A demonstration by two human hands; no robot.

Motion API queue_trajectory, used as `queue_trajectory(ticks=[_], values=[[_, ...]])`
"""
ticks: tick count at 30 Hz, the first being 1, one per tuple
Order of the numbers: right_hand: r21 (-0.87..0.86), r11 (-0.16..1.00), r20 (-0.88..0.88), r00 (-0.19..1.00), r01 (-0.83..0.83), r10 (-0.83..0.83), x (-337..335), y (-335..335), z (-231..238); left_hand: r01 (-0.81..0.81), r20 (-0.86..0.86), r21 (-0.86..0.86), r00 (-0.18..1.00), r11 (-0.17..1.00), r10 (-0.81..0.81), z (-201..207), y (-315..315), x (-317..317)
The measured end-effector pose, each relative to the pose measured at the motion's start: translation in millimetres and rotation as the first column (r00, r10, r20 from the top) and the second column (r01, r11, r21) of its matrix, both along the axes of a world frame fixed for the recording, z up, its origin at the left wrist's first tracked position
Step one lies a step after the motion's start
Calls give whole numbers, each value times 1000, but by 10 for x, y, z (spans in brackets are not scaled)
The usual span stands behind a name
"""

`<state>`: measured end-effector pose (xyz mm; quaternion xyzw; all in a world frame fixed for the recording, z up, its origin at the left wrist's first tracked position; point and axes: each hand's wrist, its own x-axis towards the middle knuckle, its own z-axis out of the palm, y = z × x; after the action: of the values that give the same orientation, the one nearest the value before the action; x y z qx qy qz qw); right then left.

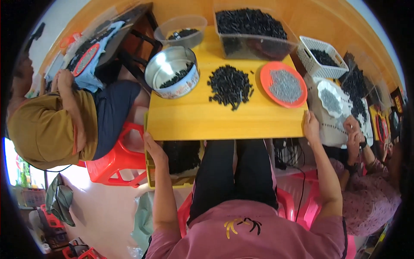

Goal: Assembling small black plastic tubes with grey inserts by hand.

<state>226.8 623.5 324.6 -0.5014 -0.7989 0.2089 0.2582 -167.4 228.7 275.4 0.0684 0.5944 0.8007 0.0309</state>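
I sit at a yellow table. At its near left corner my left hand grips the edge, fingers partly hidden. My right hand holds the right edge near the front corner. Between them on the tabletop lies a loose pile of small black pieces. To its right is an orange-red plate of small grey metal-like bits. A round metal tin with some black pieces stands left of the pile.
Behind are a large clear bin heaped with black pieces and a clear round tub. A white basket stands at right. Co-workers sit on both sides, one on a red stool. A yellow crate is below the table.
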Motion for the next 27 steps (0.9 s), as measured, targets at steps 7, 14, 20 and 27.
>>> queue_trajectory(ticks=[7,14,20,27], values=[[136,988,153,987,-68,47,-13,163,-40,66,-99,-131,992,989,-79,-91,-82,-207],[97,992,308,950,-75,42,10,199,-27,254,62,-80,966,964,-250,55,176,-6],[-73,997,153,988,22,-11,13,44,67,253,33,-214,967,943,-252,111,75,82],[-118,989,147,986,91,-73,-2,40,216,237,83,-106,970,966,-228,-13,104,-83]])
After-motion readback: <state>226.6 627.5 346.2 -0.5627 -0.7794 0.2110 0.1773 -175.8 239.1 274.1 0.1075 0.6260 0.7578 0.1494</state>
